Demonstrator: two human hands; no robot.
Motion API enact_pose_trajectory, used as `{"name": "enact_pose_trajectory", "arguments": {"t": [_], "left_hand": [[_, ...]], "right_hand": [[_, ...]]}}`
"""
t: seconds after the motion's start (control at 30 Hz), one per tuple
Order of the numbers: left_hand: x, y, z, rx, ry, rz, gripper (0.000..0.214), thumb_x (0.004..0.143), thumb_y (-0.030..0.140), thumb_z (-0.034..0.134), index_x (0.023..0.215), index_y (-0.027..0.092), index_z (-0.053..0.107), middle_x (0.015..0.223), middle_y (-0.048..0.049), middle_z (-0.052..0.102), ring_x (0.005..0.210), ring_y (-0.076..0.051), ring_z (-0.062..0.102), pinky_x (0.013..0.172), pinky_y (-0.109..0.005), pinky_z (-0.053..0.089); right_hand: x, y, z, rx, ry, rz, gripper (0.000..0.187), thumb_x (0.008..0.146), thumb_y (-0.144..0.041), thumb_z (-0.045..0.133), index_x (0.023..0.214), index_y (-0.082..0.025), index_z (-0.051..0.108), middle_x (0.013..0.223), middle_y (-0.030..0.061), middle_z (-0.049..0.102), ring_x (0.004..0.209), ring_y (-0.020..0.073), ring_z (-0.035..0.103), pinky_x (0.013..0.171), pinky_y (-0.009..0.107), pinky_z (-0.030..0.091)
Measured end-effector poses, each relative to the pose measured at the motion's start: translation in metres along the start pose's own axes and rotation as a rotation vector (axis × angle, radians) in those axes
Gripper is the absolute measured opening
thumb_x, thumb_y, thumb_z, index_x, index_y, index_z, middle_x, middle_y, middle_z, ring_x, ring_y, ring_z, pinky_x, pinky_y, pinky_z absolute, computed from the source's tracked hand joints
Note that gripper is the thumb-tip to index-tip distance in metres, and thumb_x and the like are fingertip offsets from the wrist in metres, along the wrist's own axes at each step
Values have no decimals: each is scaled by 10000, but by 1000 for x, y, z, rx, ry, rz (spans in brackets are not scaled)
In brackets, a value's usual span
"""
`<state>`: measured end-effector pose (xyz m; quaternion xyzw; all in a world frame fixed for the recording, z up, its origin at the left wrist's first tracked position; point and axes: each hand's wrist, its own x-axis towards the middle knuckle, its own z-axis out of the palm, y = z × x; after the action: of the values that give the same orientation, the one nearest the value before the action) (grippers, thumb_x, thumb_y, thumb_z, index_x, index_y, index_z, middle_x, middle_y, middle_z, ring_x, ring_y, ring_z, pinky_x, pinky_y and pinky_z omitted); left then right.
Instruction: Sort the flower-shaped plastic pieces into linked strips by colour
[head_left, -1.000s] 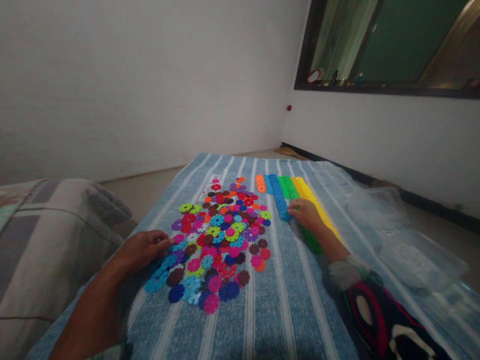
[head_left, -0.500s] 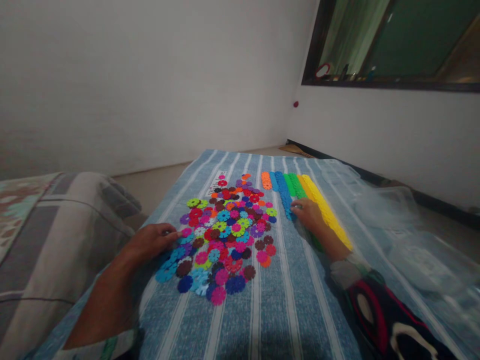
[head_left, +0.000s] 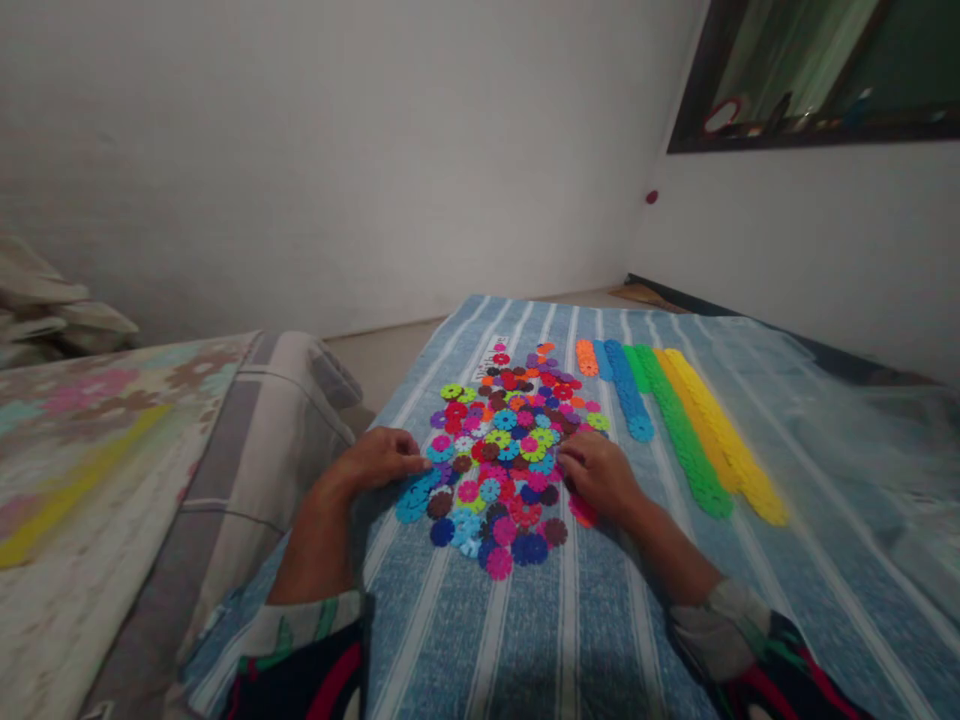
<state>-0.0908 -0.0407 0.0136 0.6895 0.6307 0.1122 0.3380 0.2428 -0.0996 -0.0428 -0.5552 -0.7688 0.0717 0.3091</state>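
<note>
**A:** Head cam shot, what's going on with all the plastic bits?

**B:** It's a pile of discs (head_left: 504, 462), loads of colours, lying flat on a blue striped cloth (head_left: 600, 620). Left hand (head_left: 379, 460) sits palm down at the pile's left edge, fingers loosely together, tips touching a blue disc. Right hand (head_left: 596, 480) rests on the pile's right edge, palm down, fingers a bit curled over the discs. Can't tell if it's pinching one.

**A:** And the stripes on the right?

**B:** Sorted rows, side by side: a short orange row (head_left: 586, 358), a blue row (head_left: 626, 392), a green row (head_left: 679, 430), then a yellow row (head_left: 724, 440), the longest. Both hands are apart from them. Folded blanket (head_left: 247, 440) just left of the cloth, white wall (head_left: 337, 150) behind.
</note>
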Motion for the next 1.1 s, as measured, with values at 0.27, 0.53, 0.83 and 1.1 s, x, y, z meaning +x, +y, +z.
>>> {"name": "enact_pose_trajectory", "arguments": {"t": [0.27, 0.53, 0.83, 1.1], "left_hand": [[-9, 3, 0, 124, -57, -29, 245, 471, 362, 697, 622, 184, 624, 589, 22, 605, 599, -147, 547, 535, -233, 371], [-12, 7, 9, 35, -124, -98, 221, 473, 291, 647, 649, 203, 547, 535, 55, 549, 516, -136, 529, 472, -231, 377], [-13, 6, 7, -180, -141, -67, 354, 452, 354, 705, 697, 203, 499, 528, 74, 523, 482, -121, 505, 469, -253, 425], [-10, -3, 4, -260, -99, -44, 417, 464, 379, 737, 776, 197, 530, 544, 79, 531, 492, -117, 520, 485, -256, 447]], "right_hand": [[-10, 3, 12, 16, 65, -24, 210, 907, -220, 524, 821, -203, 715, 822, 47, 691, 826, 199, 603, 777, 308, 432], [-14, 8, 13, 40, 108, -12, 221, 904, -225, 521, 812, -216, 721, 831, 43, 709, 819, 193, 617, 782, 299, 444], [-15, 8, 17, 44, 142, -17, 228, 912, -224, 515, 795, -212, 712, 787, 47, 693, 792, 196, 614, 764, 303, 437], [-15, 3, 16, 59, 163, -45, 218, 913, -207, 514, 806, -205, 704, 809, 53, 703, 806, 197, 619, 777, 300, 446]]}}
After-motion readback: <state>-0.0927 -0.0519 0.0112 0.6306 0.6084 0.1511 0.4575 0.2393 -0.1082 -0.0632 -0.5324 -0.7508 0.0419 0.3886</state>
